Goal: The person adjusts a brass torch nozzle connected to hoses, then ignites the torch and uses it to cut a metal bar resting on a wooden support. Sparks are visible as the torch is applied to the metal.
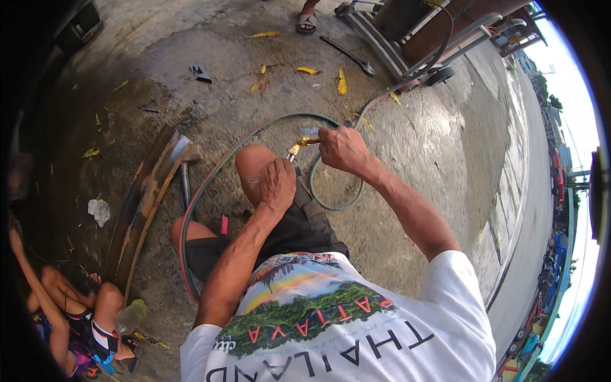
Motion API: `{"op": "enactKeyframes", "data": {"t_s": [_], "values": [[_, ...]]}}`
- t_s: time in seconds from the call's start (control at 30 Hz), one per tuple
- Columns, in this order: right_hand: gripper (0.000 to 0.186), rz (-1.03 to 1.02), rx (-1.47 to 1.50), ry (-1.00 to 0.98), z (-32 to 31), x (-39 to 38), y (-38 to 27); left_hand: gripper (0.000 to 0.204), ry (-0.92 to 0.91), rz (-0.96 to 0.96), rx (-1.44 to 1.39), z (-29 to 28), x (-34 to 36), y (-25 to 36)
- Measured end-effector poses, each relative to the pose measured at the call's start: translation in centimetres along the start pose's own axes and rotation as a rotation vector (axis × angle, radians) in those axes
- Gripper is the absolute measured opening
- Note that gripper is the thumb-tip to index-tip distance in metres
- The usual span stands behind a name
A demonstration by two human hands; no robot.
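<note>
My right hand (344,150) is closed around the metal tube of a gas torch. Its brass head (300,146) points left, toward my other hand. My left hand (277,183) is closed just below the silver tip (291,156), and a fan of thin wires (254,181), like a tip cleaner set, sticks out of its left side. How far the fingers touch the tip is hidden. Both hands are above my bent knee (253,159). A paired red and green hose (219,167) curves around to my left and loops below my right hand.
Curved steel strips (145,204) and a hammer (185,178) lie to my left, with a pink lighter (224,224) nearer me. Ahead are an adjustable wrench (350,56), a wheeled cart (382,44) with cylinders and a sandalled foot (307,24). Another person (70,318) sits lower left.
</note>
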State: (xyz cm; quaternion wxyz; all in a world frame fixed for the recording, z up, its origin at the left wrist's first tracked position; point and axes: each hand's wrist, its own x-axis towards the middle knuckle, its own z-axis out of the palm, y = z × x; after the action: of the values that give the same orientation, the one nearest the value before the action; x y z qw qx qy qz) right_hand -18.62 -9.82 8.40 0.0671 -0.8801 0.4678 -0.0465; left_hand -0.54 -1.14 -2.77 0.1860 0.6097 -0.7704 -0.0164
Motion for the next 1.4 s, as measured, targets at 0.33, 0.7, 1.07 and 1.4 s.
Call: {"op": "enactKeyframes", "data": {"t_s": [0.33,0.7,1.07,1.4], "values": [[0.016,0.079,0.044,-0.046,-1.0,-0.7,-1.1,0.015,0.043,-0.021,-0.018,-0.5,-0.2,-0.3],[0.016,0.137,0.169,0.110,-1.5,-2.9,0.5,0.022,0.000,-0.094,-0.131,0.1,-0.7,-0.6],[0.017,0.081,0.209,0.172,0.3,-3.2,0.0,0.037,0.012,-0.083,-0.178,-0.1,-0.4,-0.4],[0.016,0.117,0.239,0.163,0.8,-3.0,0.0,0.039,-0.007,-0.044,-0.188,-0.5,-0.5,-0.4]]}}
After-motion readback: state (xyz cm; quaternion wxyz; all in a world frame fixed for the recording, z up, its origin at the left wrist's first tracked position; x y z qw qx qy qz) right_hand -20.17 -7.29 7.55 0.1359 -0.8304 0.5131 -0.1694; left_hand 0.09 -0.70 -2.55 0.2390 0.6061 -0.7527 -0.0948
